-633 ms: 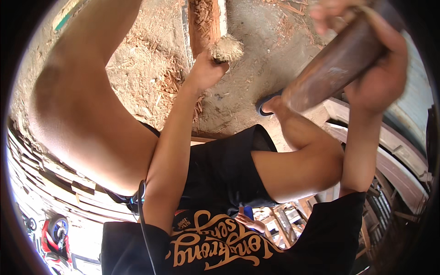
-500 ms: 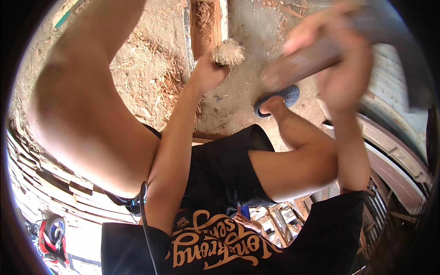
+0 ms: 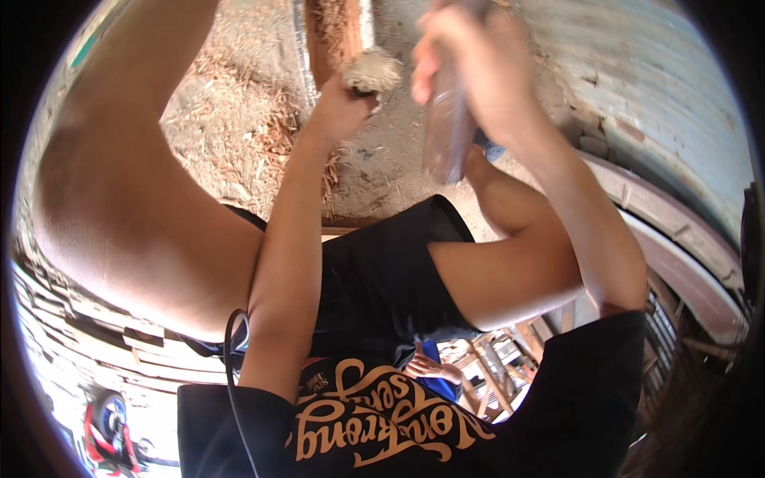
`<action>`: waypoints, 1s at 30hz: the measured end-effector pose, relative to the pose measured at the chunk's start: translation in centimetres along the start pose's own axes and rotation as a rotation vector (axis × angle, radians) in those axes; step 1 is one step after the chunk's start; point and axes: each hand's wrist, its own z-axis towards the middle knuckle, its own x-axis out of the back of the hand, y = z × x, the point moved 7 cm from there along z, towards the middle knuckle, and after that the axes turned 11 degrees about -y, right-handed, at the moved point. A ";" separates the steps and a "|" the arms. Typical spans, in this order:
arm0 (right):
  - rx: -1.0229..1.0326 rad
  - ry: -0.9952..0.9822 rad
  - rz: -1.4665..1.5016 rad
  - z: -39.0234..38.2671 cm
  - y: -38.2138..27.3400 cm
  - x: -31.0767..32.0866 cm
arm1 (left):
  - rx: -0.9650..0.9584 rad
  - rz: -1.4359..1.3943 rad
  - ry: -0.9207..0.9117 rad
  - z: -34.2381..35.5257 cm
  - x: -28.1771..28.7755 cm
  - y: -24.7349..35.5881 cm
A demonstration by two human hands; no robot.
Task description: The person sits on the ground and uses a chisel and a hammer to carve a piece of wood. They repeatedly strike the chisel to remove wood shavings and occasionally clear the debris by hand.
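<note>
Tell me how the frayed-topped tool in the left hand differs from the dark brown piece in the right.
Colour: the frayed-topped tool has a pale tan top; the dark brown piece is much darker.
Surface: the tool's top is shaggy; the brown piece looks smooth.
Sharpness: the tool shows fairly clearly; the brown piece is blurred.
Shared: each is gripped in one bare hand, left and right.

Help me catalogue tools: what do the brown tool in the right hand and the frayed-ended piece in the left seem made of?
Brown tool: probably wood, smooth with a slight sheen, though blur leaves this open. Frayed-ended piece: likely wood, raw at its pale end, which splays into fibres.
</note>
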 end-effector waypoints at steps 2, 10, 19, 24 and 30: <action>-0.515 -0.189 -0.142 -0.9 3.8 -0.1 | 0.009 0.025 -0.055 -0.1 0.7 0.7; -0.311 -0.140 -0.153 -0.8 -0.6 1.5 | 0.145 0.097 0.013 -0.9 0.1 1.6; -0.576 -0.203 0.054 -4.4 2.7 0.1 | -0.063 -0.068 0.115 -2.2 0.5 1.8; -0.538 0.055 -0.215 -9.8 1.4 4.9 | -0.135 0.178 -0.017 -5.1 -5.6 3.1; -0.493 0.175 -0.059 -16.3 1.4 4.9 | -0.441 0.476 -0.079 -9.3 -10.1 1.5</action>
